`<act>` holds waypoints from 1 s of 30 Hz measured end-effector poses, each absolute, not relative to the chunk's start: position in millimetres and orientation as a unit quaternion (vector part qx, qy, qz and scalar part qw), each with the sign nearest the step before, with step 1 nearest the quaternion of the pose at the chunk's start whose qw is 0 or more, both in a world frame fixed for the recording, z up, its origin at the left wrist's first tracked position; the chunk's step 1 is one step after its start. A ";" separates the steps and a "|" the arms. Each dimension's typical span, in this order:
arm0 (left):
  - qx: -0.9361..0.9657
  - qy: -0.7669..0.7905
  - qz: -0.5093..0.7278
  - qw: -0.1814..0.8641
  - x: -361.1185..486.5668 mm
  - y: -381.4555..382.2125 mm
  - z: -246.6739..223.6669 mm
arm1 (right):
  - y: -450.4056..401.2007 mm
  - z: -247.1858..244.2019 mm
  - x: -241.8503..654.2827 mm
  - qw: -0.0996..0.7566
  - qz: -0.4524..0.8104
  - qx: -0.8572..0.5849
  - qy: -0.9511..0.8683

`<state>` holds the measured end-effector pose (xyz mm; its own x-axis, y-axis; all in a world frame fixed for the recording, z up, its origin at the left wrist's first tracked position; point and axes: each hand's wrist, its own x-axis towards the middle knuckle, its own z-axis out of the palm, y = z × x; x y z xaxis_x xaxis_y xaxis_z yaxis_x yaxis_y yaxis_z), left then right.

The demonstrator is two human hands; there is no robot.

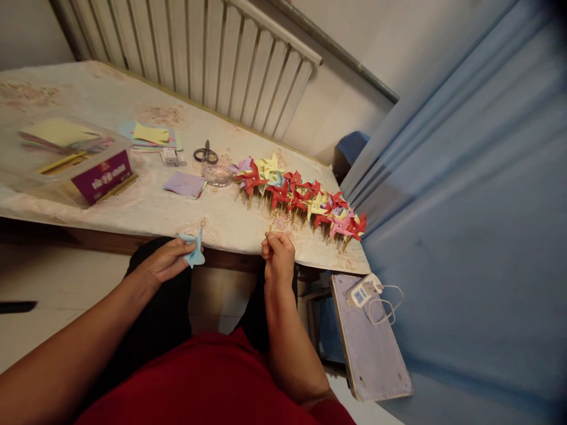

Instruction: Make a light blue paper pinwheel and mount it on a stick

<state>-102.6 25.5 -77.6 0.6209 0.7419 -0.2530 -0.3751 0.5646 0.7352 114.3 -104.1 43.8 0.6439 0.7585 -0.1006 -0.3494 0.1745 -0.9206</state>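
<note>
In my left hand [170, 260], thumb and fingers pinch a light blue paper pinwheel [196, 255] just off the table's front edge. My right hand [279, 252] is closed at the same edge, farther right. A short, pale tip of what looks like a thin stick [270, 229] pokes up from its fingers; the rest of it is hidden in the fist. Beyond that hand stand several finished paper pinwheels [299, 200] in red, yellow, pink and purple on thin wooden sticks, bunched in a long row.
Purple paper squares [185, 184], a clear dish [218, 176], black scissors [206, 153], small boxes [172, 157] and coloured paper [150, 134] lie on the flowered tablecloth [146, 215]. A clear plastic bin [57, 186] is at left. A stool [376, 354] holds a white plug adapter [364, 290] with cable.
</note>
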 end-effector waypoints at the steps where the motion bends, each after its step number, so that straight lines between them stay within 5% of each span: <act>1: 0.329 0.280 0.333 0.838 -102.6 25.5 -77.9 | -104.2 43.8 114.4 0.739 0.377 -0.521 -0.198; 30: 0.295 0.289 0.334 0.847 -102.4 25.8 -80.1 | -105.8 38.3 116.6 0.726 0.392 -0.525 -0.207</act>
<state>-102.4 25.8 -80.1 0.6094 0.7368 -0.2927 -0.3954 0.6025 0.6933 116.6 -105.8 38.3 0.6066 0.7872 -0.1113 -0.3518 0.1402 -0.9255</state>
